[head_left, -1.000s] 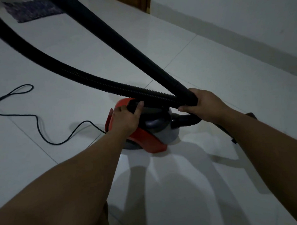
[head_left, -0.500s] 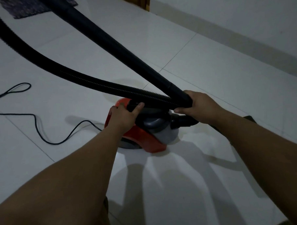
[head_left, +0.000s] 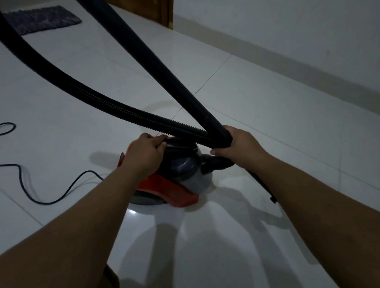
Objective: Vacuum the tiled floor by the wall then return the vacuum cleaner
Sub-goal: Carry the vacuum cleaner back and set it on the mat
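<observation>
Red-and-grey vacuum cleaner (head_left: 175, 179) on the tiled floor (head_left: 260, 123) near the wall: left hand (head_left: 145, 159) grips its handle, right hand (head_left: 239, 145) clasps the wand (head_left: 159, 64). Lift level, keeping hose (head_left: 95, 98) and cord (head_left: 45, 193) clear.

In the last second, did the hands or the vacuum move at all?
Hardly. The left hand closed tighter round the black handle on top of the vacuum cleaner; its thumb, sticking up before, now wraps over. The right hand kept its grip on the rigid tube where it crosses the ribbed hose. The vacuum cleaner stayed on the floor, and the power cord lies as before.
</observation>
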